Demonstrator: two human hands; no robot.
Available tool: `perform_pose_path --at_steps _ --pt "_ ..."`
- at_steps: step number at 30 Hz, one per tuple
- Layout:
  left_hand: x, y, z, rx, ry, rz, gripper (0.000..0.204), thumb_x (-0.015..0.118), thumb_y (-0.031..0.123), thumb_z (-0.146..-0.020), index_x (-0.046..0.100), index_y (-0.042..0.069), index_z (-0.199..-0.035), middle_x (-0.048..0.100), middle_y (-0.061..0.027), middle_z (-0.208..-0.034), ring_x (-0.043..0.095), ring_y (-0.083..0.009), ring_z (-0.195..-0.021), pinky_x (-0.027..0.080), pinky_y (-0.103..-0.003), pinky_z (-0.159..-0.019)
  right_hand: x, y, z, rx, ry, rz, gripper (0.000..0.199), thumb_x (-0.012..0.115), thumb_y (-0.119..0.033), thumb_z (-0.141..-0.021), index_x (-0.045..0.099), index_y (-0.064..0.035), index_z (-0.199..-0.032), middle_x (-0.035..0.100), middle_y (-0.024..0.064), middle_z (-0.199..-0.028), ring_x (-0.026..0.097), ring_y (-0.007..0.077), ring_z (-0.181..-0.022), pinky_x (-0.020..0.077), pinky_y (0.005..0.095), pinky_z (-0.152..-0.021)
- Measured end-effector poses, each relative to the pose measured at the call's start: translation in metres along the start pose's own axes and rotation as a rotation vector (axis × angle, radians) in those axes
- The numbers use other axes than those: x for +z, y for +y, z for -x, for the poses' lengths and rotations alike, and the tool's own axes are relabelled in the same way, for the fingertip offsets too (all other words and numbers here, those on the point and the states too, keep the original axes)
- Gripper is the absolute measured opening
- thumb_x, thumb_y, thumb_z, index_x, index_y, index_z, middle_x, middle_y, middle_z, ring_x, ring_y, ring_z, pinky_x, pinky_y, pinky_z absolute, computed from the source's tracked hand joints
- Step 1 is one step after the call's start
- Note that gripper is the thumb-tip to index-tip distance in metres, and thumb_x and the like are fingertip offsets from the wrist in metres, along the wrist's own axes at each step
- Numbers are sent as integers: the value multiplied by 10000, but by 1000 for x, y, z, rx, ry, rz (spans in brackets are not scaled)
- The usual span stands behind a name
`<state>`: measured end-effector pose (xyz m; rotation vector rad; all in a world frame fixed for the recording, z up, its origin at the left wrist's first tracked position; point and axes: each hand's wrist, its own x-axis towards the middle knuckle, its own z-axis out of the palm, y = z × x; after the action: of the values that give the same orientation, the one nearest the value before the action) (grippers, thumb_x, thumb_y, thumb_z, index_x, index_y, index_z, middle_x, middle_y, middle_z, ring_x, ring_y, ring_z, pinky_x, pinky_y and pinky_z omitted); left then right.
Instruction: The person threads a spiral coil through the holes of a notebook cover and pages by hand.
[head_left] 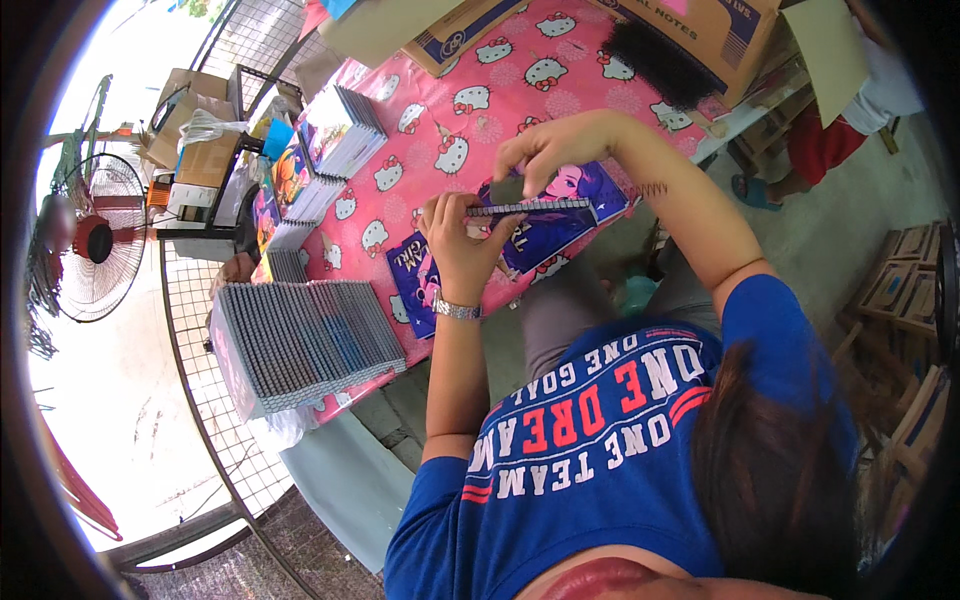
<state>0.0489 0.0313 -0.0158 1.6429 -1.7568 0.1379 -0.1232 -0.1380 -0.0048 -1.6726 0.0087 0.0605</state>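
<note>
My left hand [462, 245], with a silver watch at the wrist, is closed round one end of a notebook. The notebook's edge [560, 207] faces up, with a row of dark binding rings or holes along it. Above its far side, my right hand [565, 145] has its fingers curled together; whatever they pinch is hidden. Beneath both hands lie dark blue and purple illustrated notebook covers [412, 270] on the pink patterned tablecloth [470, 125]. A short dark wire coil [654, 189] shows against my right forearm.
A long row of spiral notebooks [310, 340] stands at the table's left, with more notebook stacks [340, 130] behind. A bundle of black coils [655, 65] lies by a cardboard box [720, 35]. A fan [95, 240] stands left; wooden crates [905, 270] and another person's leg [800, 170] are right.
</note>
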Motion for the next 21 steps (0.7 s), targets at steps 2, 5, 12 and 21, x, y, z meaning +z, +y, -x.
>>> perform_pose_path --at_steps 2,5,12,21 --pt "0 -6 4 -28 -1 41 471 913 262 -581 618 48 -878 617 -69 -885 554 -294 -913 435 -414 -814 -5 -1 -4 31 9 21 626 668 -251 -806 512 49 -1333 588 128 -1298 569 188 -1183 432 326 -1027" --pt "-3 -8 4 -86 -10 91 457 910 237 -589 614 49 -882 619 -64 -906 554 -296 -927 436 -409 -811 4 6 -10 -285 -25 -482 617 682 -257 -804 532 13 -1338 608 82 -1229 579 159 -1121 441 313 -1003" --pt "-17 -39 6 -145 -89 168 367 841 85 -673 617 4 -952 626 -83 -947 614 -229 -895 497 -332 -727 -2 11 -35 -148 -18 -394 555 680 -262 -805 584 -43 -1305 620 39 -1164 575 136 -1085 449 285 -949" --pt "-10 -52 6 -255 -179 379 304 793 -3 -765 588 -16 -990 604 -37 -901 605 -100 -779 512 -247 -676 -11 9 -44 4 37 -4 486 658 -258 -833 616 12 -1235 637 91 -1181 603 154 -1075 467 278 -923"
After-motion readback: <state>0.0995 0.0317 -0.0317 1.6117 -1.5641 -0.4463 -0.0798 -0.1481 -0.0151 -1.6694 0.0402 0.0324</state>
